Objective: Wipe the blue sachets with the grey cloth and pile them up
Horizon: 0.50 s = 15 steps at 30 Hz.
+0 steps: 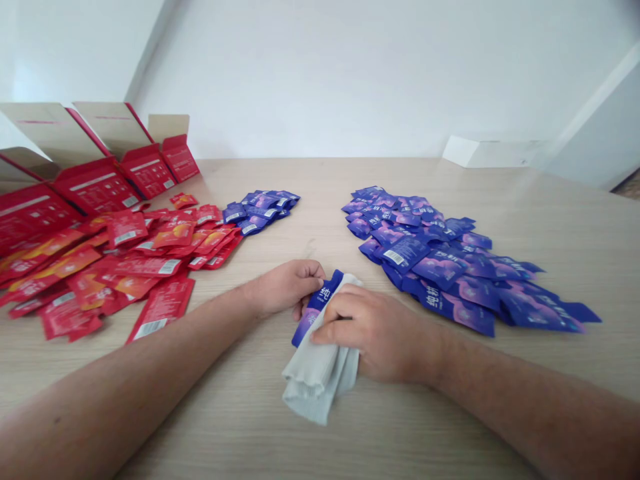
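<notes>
Between my hands is a blue-purple sachet [316, 308] with white lettering, tilted above the wooden table. My left hand [293, 287] pinches its upper left edge between thumb and fingers. Bunched in my right hand [375, 327] is a pale grey-green cloth [313, 373], pressed against the sachet's right side and covering part of its face. The cloth's folded lower end hangs toward me. To the right lies a large heap of similar blue-purple sachets [425, 257]. A smaller pile of blue sachets [260, 210] sits beyond my left hand.
Many red and orange sachets [135, 260] spread over the left side of the table [225, 413]. Several open red boxes [95, 183] stand behind them at the far left. A white box [490, 152] rests at the back right, near the wall.
</notes>
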Motion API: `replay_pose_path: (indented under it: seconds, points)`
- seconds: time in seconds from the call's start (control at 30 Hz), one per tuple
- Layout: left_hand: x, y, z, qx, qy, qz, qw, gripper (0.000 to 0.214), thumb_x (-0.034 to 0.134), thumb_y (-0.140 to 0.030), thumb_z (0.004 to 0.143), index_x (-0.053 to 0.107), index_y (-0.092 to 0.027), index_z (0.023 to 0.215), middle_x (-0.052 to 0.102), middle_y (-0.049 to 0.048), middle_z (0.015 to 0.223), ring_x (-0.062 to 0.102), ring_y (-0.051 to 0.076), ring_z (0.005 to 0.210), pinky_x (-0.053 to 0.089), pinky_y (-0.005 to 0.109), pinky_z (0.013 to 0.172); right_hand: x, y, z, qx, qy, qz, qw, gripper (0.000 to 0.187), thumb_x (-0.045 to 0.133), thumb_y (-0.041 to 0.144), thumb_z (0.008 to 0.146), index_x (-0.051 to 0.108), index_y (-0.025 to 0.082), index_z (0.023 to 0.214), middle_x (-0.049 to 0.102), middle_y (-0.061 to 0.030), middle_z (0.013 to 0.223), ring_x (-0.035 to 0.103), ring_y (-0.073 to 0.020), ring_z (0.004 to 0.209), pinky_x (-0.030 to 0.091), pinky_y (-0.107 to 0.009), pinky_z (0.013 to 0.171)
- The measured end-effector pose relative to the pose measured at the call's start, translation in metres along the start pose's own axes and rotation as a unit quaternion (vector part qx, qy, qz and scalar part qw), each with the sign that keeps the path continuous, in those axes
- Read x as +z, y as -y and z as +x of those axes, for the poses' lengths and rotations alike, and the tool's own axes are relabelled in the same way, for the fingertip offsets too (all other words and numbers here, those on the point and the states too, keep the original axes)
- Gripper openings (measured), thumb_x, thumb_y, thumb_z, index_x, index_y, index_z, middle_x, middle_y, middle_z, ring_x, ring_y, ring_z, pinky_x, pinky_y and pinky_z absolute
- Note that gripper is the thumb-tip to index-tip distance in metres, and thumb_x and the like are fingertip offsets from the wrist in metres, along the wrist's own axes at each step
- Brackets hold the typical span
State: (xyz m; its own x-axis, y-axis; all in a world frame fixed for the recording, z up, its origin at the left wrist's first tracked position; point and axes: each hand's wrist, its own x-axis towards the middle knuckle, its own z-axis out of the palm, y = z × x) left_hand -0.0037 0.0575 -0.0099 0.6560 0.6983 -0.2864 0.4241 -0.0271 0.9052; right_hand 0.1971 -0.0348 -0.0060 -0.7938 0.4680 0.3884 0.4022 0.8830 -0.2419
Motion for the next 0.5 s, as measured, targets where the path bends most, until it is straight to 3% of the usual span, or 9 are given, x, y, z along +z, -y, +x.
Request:
replay_pose_path:
  seconds: [0.17,0.37,0.5]
  points:
    - [-0.0012,0.0000,0.0004,0.026,-0.014,0.018,0.999,0.016,0.054,-0.033,0.090,0.055,-0.017,0.087,0.052,-0.0054,0.059,0.048,0.007,0.042,0.037,0.016,0.037,0.0006,0.0022,-0.0005,-0.037,0.056,0.004,0.998,0.022,0.065,0.025,0.089,0.071,0.023,0.110,0.067,-0.0051,0.099,0.058,-0.0216,0.094,0.047,-0.037,0.086]
    - [-0.0007,-0.0006,0.0002,0.014,-0.025,0.016,0.999,0.013,0.053,-0.031,0.088,0.055,-0.018,0.087,0.051,-0.0061,0.059,0.045,0.007,0.041,0.035,0.016,0.036,0.0025,-0.0045,0.0006,0.063,-0.035,-0.002,0.997,0.023,0.066,0.023,0.090,0.071,0.019,0.113,0.067,-0.0082,0.101,0.057,-0.0219,0.095,0.048,-0.036,0.086]
    - [-0.0010,0.0002,0.0003,0.026,-0.006,0.020,0.999,0.016,0.054,-0.033,0.088,0.055,-0.018,0.087,0.052,-0.0056,0.059,0.048,0.008,0.042,0.037,0.016,0.037,0.0056,-0.0053,0.0012,0.033,-0.035,-0.009,0.999,0.023,0.063,0.025,0.093,0.070,0.020,0.115,0.066,-0.0082,0.102,0.058,-0.0223,0.098,0.049,-0.038,0.089]
